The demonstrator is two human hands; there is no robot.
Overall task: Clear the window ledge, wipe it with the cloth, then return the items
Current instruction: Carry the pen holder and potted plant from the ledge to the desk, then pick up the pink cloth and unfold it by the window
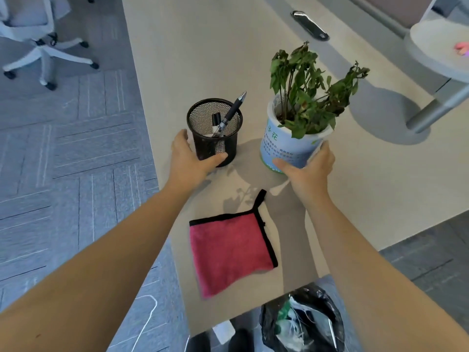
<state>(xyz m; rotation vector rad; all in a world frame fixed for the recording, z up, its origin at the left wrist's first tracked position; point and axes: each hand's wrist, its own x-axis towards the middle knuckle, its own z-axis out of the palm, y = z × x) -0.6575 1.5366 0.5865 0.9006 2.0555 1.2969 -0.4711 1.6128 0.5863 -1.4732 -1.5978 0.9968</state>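
Already gripped, one item per hand. Left hand (189,158) wrapped round the base of the mesh pen cup (214,132), thumb across the near side, fingers curled behind on the left. Right hand (308,165) cupped round the lower wall of the plant pot (286,146), thumb on the near face, fingers reaching up the right side to just under the rim. Neither hand spread, neither empty.

Both items upright, side by side on the pale ledge (208,59), cup to the left, pot to the right, a clear gap between. Hard to tell whether either is lifted or only held in place; shadows sit close beneath both.

Nearer the body, between the two forearms and roughly centred: pink cloth (231,252), flat, black-edged, its loop tab pointing away toward the pot. Long axis of the ledge running away from the body, so plenty of bare surface ahead and little behind.

Judgement: clearing step, wipe not yet begun. Cloth about equally near either hand once freed. Pen (232,110) leaning in the cup and the tall droopy stems both likely to tip if tilted; best kept vertical.
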